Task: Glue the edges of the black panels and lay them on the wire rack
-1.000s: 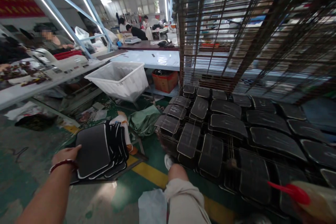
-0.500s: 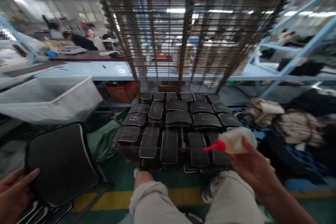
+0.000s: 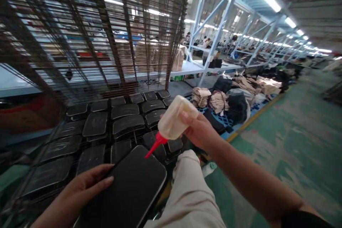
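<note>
My right hand (image 3: 199,130) is wrapped round a translucent squeeze bottle (image 3: 173,119) holding pale liquid. The bottle is tipped down, and its red nozzle (image 3: 158,142) points at the far end of a flat black panel (image 3: 128,188). The nozzle tip is at or just above the panel; contact is hard to tell. My left hand (image 3: 91,185) grips the panel by its left edge, thumb on top and the other fingers hidden below. Rounded corners and a light-coloured rim mark the panel. Beyond it, similar black pieces (image 3: 128,125) lie in rows on a wire rack.
A raised wire-mesh rack section (image 3: 120,35) stands behind the rows. On the right, bundled beige fabric (image 3: 200,97) and dark bags (image 3: 237,105) line a blue pallet beside the green floor (image 3: 267,156). A bottle with a green cap (image 3: 210,168) is near my leg.
My view has turned right. The left hand has brought the black panel from the far left to in front of me. The right hand has tilted the bottle nozzle-down over it.
</note>
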Action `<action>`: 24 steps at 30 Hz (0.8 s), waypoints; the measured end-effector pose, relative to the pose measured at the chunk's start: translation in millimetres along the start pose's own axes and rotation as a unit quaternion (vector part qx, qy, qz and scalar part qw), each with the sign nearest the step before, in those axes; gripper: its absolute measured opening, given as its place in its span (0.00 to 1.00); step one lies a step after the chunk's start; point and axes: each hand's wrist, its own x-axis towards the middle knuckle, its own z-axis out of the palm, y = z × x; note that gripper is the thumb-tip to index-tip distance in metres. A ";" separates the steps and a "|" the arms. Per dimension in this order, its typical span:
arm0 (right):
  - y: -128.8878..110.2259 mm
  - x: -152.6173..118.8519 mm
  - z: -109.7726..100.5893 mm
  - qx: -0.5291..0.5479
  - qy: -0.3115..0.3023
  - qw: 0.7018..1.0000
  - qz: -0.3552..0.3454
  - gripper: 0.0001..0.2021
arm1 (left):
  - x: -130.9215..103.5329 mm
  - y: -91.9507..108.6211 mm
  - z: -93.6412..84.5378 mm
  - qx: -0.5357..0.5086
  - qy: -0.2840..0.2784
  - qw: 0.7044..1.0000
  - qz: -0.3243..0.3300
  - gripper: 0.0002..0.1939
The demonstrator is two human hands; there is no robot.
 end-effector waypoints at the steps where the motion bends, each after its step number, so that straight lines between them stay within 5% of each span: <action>1: -6.1 -0.8 -4.1 -0.009 -0.001 1.000 -0.012 0.18 | -4.5 10.2 4.8 -0.023 -0.036 0.999 -0.004 0.26; 4: -15.9 -1.0 -15.5 -0.016 0.004 1.000 -0.026 0.19 | -18.5 37.2 13.4 -0.026 -0.094 0.995 -0.001 0.24; 8: -11.4 -0.7 -24.0 -0.011 0.008 1.000 -0.009 0.22 | -30.0 55.8 16.9 0.036 -0.097 0.995 0.014 0.23; 24: 0.7 0.6 -29.1 -0.039 -0.003 0.999 0.000 0.19 | -28.6 61.5 20.0 0.050 -0.144 0.988 0.022 0.18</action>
